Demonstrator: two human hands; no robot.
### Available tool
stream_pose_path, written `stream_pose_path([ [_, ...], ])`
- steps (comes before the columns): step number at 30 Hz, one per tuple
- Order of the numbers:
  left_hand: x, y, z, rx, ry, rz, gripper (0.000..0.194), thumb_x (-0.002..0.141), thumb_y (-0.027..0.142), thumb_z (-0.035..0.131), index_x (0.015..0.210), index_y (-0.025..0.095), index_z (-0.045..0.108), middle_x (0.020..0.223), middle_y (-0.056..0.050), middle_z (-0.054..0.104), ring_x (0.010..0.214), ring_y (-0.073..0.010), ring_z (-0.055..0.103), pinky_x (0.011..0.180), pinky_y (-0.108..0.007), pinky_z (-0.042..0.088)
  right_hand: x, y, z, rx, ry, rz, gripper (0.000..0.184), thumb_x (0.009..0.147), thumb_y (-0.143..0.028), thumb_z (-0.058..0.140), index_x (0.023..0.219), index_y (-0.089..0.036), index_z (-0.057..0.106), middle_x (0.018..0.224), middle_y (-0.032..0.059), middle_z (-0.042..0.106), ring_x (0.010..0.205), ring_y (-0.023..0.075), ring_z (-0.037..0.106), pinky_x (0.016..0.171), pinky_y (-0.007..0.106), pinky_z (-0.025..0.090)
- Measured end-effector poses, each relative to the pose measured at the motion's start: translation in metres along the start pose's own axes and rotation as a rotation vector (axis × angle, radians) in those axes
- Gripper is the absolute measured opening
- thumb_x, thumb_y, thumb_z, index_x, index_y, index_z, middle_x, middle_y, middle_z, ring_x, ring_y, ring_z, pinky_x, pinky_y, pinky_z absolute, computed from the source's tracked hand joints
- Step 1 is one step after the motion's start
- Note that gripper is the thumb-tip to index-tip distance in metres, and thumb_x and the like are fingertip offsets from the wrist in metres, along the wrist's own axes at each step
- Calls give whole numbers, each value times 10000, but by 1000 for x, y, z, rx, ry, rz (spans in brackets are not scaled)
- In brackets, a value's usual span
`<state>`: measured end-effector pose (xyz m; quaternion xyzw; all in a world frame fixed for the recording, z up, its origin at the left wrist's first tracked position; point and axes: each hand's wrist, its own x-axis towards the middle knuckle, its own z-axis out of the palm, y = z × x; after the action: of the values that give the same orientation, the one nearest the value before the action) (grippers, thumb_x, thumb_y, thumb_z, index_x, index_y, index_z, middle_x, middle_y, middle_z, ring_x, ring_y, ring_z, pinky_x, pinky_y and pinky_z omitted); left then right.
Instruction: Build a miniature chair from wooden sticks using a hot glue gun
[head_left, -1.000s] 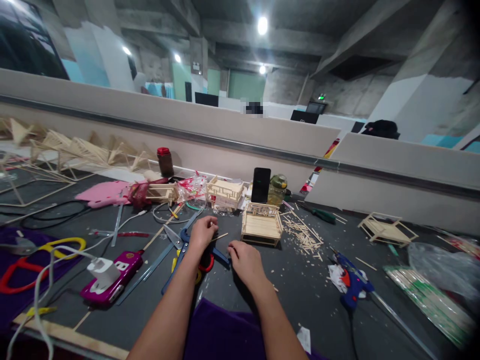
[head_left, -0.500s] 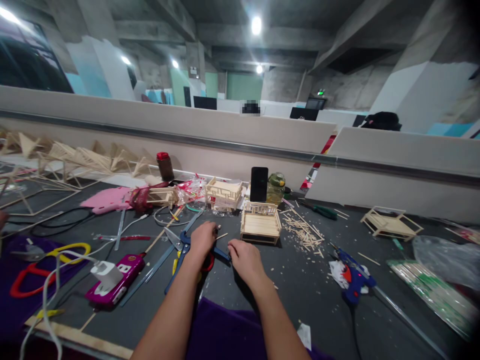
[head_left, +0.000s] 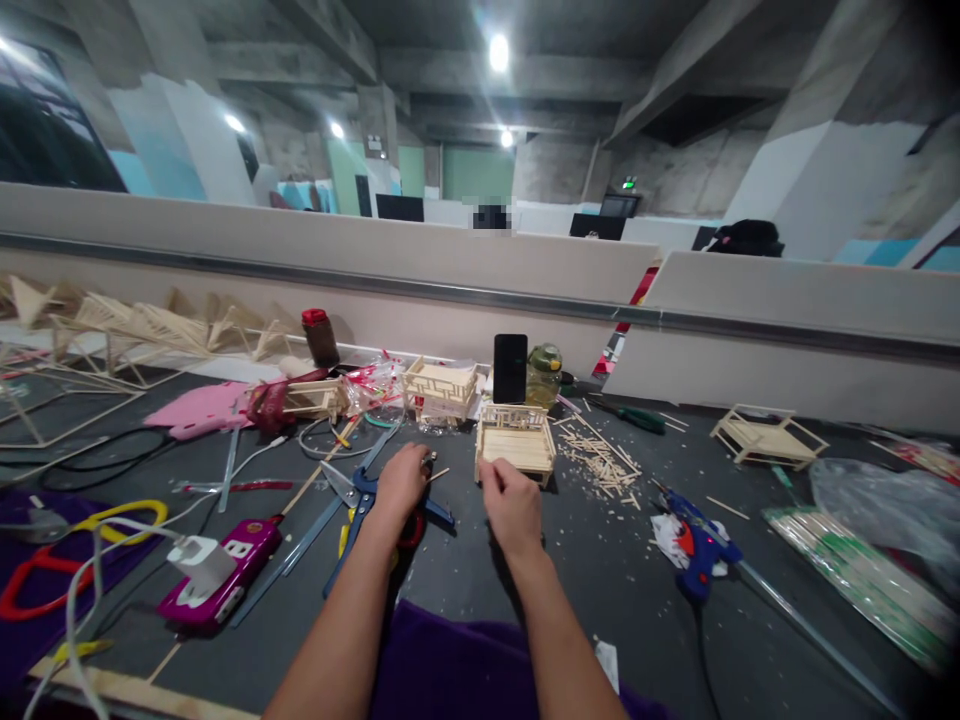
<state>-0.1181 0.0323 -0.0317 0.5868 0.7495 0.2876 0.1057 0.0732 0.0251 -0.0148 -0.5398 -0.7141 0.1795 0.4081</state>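
Observation:
My left hand [head_left: 403, 485] is closed, its fingers curled above blue-handled cutters [head_left: 439, 512] on the dark table. Something small shows at its fingertips, too small to name. A short wooden stick [head_left: 439, 473] juts out beside these fingers; whether they grip it I cannot tell. My right hand [head_left: 514, 505] is closed in a pinch at the front edge of a small wooden model [head_left: 516, 448] with a slatted deck and a railing. Whatever the pinch holds is hidden. Scissors [head_left: 341, 483] lie partly behind my left hand.
A blue glue gun [head_left: 701, 555] and loose stick pieces [head_left: 600, 460] lie to the right. Behind stand another wooden model [head_left: 441, 388], a phone [head_left: 510, 368] and a jar [head_left: 544, 377]. A purple power strip [head_left: 225, 575] with white cable sits left. A wooden frame [head_left: 769, 437] stands far right.
My right hand has moved forward and slightly right, from beside the cutters to the front of the wooden model. My left hand has stayed by the cutters. The view has shifted slightly.

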Motion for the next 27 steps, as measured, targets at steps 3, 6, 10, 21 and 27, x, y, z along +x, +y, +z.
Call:
stream_pose_path([
  [3,0,10,0,-172,87,-13,197,810,156,529,939,191,674,1073,-106,665,1059,-259,590,943,-346,400,12,18,-14,283,322,152,389,929,-483,427,710,-208,593,574,-3,583,543,146,531,587,239,380],
  [6,-1,26,9,-402,124,-29,221,869,309,490,958,198,660,1011,-87,684,993,-246,617,900,-350,438,26,47,-23,495,606,244,287,853,-456,513,933,-193,598,838,43,650,745,170,589,713,267,439],
  [10,-4,46,34,-739,49,-83,505,888,558,398,1123,169,616,1070,-130,691,955,-247,659,761,-343,508,37,84,-19,662,619,461,372,774,-454,532,1038,-199,591,1052,80,641,925,199,600,777,300,457],
  [21,-10,61,37,-1117,-209,-195,624,768,713,505,1054,185,676,974,-89,734,837,-180,672,777,-291,503,40,104,3,919,302,593,395,791,-528,517,899,-187,684,942,121,749,862,243,707,682,324,522],
  [27,-13,66,25,-1075,-194,-253,614,685,722,577,939,174,688,769,-37,711,653,-155,630,619,-252,473,40,106,6,937,255,592,451,778,-585,540,857,-172,700,841,98,751,804,239,702,645,316,525],
])
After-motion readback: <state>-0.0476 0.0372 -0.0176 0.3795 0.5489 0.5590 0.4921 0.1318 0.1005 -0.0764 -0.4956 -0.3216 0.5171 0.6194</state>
